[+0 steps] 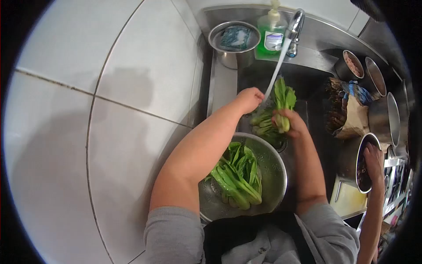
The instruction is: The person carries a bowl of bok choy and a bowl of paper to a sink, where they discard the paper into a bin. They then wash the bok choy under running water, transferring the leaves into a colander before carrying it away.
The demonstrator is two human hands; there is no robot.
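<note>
My right hand (pixel 291 122) grips a head of bok choy (pixel 285 97) near its pale base, with the leaves up by the running water (pixel 278 66). Curled fingers show on my left hand (pixel 251 99), which is beside the stream; whether anything is inside them is hidden. More green stalks (pixel 263 123) lie low in the sink (pixel 305 94), just left of my right hand. Below my hands, a metal bowl (pixel 276 176) holds several wet heads of bok choy (pixel 239 176).
Behind the sink stand a faucet (pixel 296 24), a green soap bottle (pixel 269 33) and a metal pot (pixel 233 59) with a scouring pad. At right are a paper bag (pixel 355 116), several metal containers and another person's hand (pixel 373 160) inside a pot (pixel 349 165). Tiled wall (pixel 132 88) borders the left.
</note>
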